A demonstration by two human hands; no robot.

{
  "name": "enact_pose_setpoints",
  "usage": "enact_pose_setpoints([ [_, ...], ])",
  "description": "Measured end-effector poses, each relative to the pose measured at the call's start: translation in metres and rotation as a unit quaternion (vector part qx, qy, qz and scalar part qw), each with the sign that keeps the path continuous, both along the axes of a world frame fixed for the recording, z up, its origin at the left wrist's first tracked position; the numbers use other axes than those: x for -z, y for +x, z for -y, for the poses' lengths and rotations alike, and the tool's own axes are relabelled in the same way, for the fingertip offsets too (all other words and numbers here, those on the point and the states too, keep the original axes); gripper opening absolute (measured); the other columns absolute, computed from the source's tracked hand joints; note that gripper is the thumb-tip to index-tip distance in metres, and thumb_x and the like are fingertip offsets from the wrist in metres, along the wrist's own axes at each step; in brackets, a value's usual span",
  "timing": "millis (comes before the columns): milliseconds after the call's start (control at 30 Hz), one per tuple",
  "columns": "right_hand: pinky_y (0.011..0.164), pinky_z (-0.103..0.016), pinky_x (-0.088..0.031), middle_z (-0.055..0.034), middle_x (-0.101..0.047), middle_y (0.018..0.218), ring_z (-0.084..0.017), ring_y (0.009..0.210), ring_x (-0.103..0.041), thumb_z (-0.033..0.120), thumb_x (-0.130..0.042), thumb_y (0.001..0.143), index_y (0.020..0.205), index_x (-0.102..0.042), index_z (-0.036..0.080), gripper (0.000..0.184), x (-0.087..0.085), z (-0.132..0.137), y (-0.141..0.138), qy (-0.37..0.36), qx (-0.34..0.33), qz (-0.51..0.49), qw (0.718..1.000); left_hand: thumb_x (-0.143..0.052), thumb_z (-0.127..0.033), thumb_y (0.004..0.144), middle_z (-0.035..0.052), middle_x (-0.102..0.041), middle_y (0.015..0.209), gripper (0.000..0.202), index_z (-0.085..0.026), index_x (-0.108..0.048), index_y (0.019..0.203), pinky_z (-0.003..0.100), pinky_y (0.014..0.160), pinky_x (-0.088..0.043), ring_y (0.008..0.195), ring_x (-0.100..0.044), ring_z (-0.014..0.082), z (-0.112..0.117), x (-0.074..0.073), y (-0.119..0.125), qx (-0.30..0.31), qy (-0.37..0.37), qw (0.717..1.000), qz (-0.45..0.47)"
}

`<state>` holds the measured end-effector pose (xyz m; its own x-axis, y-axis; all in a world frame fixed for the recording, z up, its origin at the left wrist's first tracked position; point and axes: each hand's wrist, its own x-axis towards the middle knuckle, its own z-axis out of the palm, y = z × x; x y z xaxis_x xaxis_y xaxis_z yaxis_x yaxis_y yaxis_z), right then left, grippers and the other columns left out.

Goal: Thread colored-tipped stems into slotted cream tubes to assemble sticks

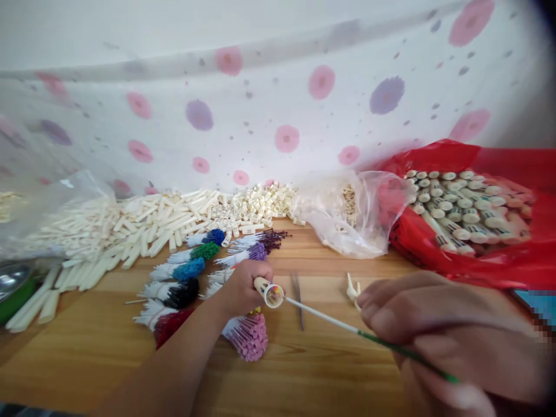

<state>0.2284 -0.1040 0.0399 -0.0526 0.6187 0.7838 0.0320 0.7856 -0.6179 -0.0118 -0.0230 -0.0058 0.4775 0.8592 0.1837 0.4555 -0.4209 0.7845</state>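
Note:
My left hand (243, 286) is closed around a cream plastic tube (268, 291) whose open end faces right and shows several coloured tips inside. My right hand (438, 341), large and close to the camera, pinches a thin stick (347, 327) that is white at one end and green at the other. The white end of the stick touches the tube's mouth. Beneath my left hand lie bundles of coloured-tipped sticks (186, 286) in blue, green, purple, black, red and pink.
A heap of cream tubes (130, 223) and small caps (260, 205) lies along the back of the wooden table (304, 370). A clear bag (347, 214) and a red bag of finished pieces (464, 214) sit at right. Tweezers (298, 298) lie mid-table. A metal bowl (13, 281) is at left.

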Motion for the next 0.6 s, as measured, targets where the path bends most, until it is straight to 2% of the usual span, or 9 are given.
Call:
enact_pose_setpoints([
  [100,0.070,-0.034,-0.055,-0.0026,-0.071,0.080,-0.020,0.074,-0.067,0.024,-0.069,0.079,0.100,-0.067,0.035,0.024,-0.006,-0.001,-0.004,0.009,-0.022,0.095,0.995,-0.060,-0.041,0.072,-0.0057,-0.028,0.046,0.047,-0.019,-0.027,0.047,0.024,0.048,-0.020,0.047,-0.025,0.0083,-0.001,0.000,0.001,0.024,0.003,1.000,-0.017],
  [267,0.071,-0.033,-0.057,-0.0012,-0.071,0.085,-0.018,0.078,-0.067,0.014,-0.060,0.084,0.113,-0.058,0.034,0.035,-0.011,0.000,-0.020,0.044,0.002,0.111,0.993,-0.059,-0.038,0.072,-0.0055,-0.030,0.046,0.043,-0.019,-0.029,0.047,0.023,0.047,-0.021,0.047,-0.026,0.0083,-0.002,0.000,0.003,0.034,0.008,0.999,-0.023],
  [400,0.071,-0.029,-0.058,-0.0002,-0.071,0.087,-0.016,0.077,-0.067,0.007,-0.063,0.080,0.107,-0.058,0.031,0.037,-0.011,-0.001,-0.026,0.048,0.004,0.157,0.986,-0.058,-0.037,0.071,-0.0061,-0.030,0.046,0.042,-0.018,-0.030,0.047,0.023,0.047,-0.021,0.047,-0.025,0.0077,-0.002,0.002,0.003,0.034,0.012,0.999,-0.027],
  [600,0.074,-0.024,-0.058,-0.0057,-0.069,0.094,-0.014,0.083,-0.066,-0.003,-0.061,0.074,0.099,-0.060,0.016,0.031,-0.008,-0.008,-0.024,0.095,-0.026,0.183,0.978,-0.058,-0.034,0.072,-0.0067,-0.030,0.047,0.040,-0.017,-0.032,0.048,0.021,0.046,-0.021,0.048,-0.025,0.0071,-0.004,0.006,0.001,0.054,0.030,0.998,-0.019],
])
